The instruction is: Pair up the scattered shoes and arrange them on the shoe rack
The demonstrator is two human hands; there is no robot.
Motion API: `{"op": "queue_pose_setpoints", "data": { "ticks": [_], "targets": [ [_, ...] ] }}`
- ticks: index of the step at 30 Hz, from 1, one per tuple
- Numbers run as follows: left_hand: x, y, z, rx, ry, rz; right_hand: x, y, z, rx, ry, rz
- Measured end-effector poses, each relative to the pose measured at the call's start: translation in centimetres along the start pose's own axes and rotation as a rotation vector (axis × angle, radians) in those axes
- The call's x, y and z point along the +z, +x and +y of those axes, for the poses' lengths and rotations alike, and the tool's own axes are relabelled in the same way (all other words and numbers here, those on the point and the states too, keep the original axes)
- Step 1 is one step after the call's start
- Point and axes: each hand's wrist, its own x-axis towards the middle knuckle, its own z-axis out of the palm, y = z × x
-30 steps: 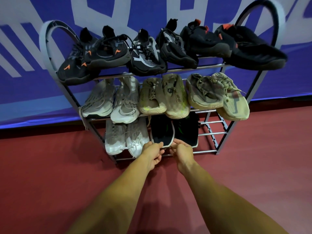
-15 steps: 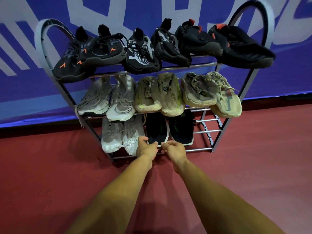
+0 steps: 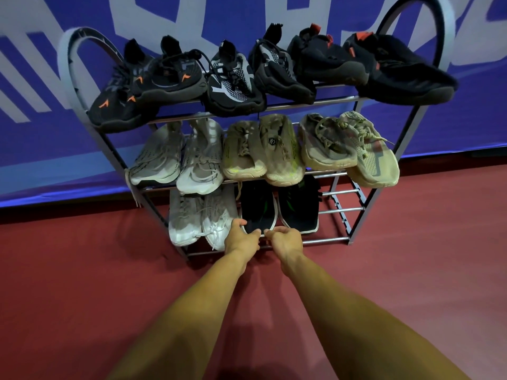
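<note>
Black shoe (image 3: 258,212) is gripped at its toe by curled fingers of left hand (image 3: 242,239) and right hand (image 3: 286,240).

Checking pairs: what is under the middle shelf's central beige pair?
A black pair with white sole edges on the bottom shelf; the left hand and right hand hold one toe. The beige pair covers their far ends.

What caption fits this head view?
Left grip and right grip hold a black shoe on the shoe rack's bottom shelf.
</note>
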Motion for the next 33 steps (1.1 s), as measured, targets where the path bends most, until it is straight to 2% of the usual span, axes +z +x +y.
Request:
{"op": "queue_pose_setpoints", "data": {
  "ticks": [8,14,22,30,33],
  "targets": [
    [-1.4,0.6,0.6,0.046,0.050,-0.060,0.3,0.8,0.1,0.040,0.075,0.039],
    [-1.8,0.4,0.6,0.030,0.139,-0.095,0.4,0.9,0.3,0.060,0.031,0.031],
    [-2.8,-1.4,1.4,0.006,0.186,-0.180,-0.4,-0.9,-1.7,-0.019,-0.235,-0.038],
    [-4.8,-6.3,3.9,0.075,0.246,-0.194,-5.2,-5.9,-3.9,-0.289,-0.621,-0.198],
    [-5.9,-8.6,5.2,0.136,0.274,-0.194,-7.0,-8.6,-6.2,-0.339,-0.672,-0.160]
  ]
}}
